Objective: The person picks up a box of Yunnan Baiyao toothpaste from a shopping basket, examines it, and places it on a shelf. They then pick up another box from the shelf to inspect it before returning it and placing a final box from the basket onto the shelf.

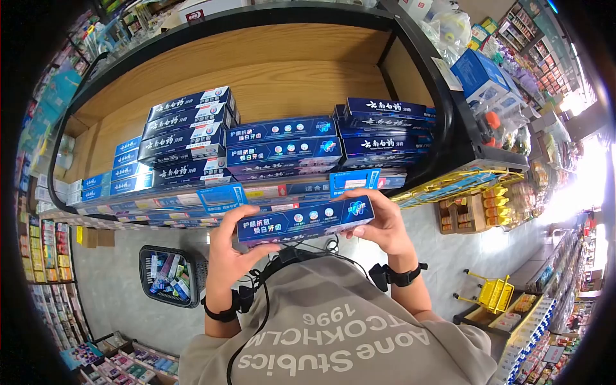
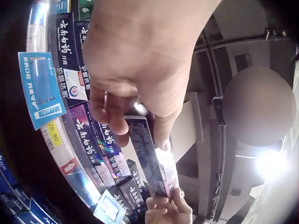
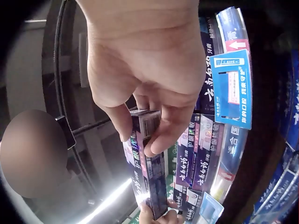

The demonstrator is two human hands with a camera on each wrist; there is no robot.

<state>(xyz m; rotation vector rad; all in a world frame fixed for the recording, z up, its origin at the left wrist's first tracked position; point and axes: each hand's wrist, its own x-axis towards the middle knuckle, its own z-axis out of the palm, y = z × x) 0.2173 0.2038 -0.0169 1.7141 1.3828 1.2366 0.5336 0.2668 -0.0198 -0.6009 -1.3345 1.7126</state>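
A dark blue toothpaste box is held level in front of the shelf, a hand at each end. My left hand grips its left end, thumb at the lower edge and fingers at the upper one. The right hand pinches the other end, thumb low on the front. In the left wrist view the box appears edge-on between thumb and fingers. Behind it on the shelf stand stacked boxes of the same design. White-fronted toothpaste boxes are piled to their left, and darker boxes to their right.
Blue price-tag holders stick out along the shelf's front edge. A black frame borders the shelf's right side. On the floor at left sits a black basket holding several packages. A small yellow cart stands at right.
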